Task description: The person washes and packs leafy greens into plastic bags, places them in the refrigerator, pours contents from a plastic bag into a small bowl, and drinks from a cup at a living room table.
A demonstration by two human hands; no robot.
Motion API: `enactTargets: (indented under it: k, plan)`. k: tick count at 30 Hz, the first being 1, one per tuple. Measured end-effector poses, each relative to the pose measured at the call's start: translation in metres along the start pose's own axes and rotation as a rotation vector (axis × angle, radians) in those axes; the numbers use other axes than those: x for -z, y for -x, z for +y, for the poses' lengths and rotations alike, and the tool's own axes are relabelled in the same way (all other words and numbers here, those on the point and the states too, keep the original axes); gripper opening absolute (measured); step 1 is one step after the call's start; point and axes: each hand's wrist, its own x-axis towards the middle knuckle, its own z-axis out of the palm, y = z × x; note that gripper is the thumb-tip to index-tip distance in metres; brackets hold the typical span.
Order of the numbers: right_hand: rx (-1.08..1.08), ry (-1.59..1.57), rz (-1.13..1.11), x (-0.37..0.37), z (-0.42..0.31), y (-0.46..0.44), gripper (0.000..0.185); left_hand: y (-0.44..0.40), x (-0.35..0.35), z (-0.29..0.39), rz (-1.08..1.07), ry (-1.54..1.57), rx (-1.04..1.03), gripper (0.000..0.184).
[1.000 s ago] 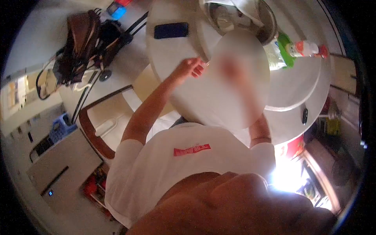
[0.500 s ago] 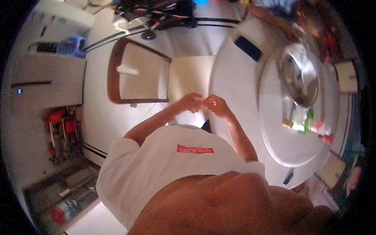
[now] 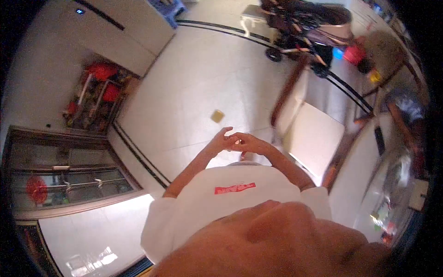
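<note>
My left hand (image 3: 224, 142) and my right hand (image 3: 249, 142) meet in front of my waist, above the floor. The fingers are curled in and touch at the tips, while one left finger points outward. Whether something small sits between them is too blurred to make out. Beyond my hands, a small yellowish square (image 3: 217, 116) shows against the pale floor (image 3: 184, 92); I cannot tell what it is.
To the right stand a chair with a pale seat (image 3: 318, 136) and a white table (image 3: 353, 203) with a dark phone (image 3: 379, 141). A stroller (image 3: 309, 27) is at the back. Another person (image 3: 408, 115) is at the far right. A glass-fronted cabinet (image 3: 78, 184) stands left.
My view has swung left, so the table, chair and stroller now lie further right. My hands have come away from the table's edge over the floor, still together. The yellowish square has come into view.
</note>
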Motion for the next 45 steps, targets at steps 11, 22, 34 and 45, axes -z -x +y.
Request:
enactTargets:
  k: [11, 22, 34, 45]
  plan:
    - [0.012, 0.359, 0.177, 0.077, -0.032, -0.281, 0.063, -0.07, 0.233, -0.002, 0.518, 0.305, -0.04, 0.046]
    - [-0.324, 0.213, 0.359, 0.279, -0.041, -0.468, 0.077, -0.134, 0.532, -0.183, 0.831, 0.334, 0.314, 0.033]
    - [-0.557, 0.92, 0.544, 0.502, 0.024, -0.775, 0.07, -0.286, 0.781, -0.082, 1.127, 0.828, 0.709, 0.026]
    - [-0.896, 0.07, 1.078, 0.582, -0.03, -0.812, 0.05, -0.75, 1.107, 0.35, 0.74, 0.032, 0.201, 0.024]
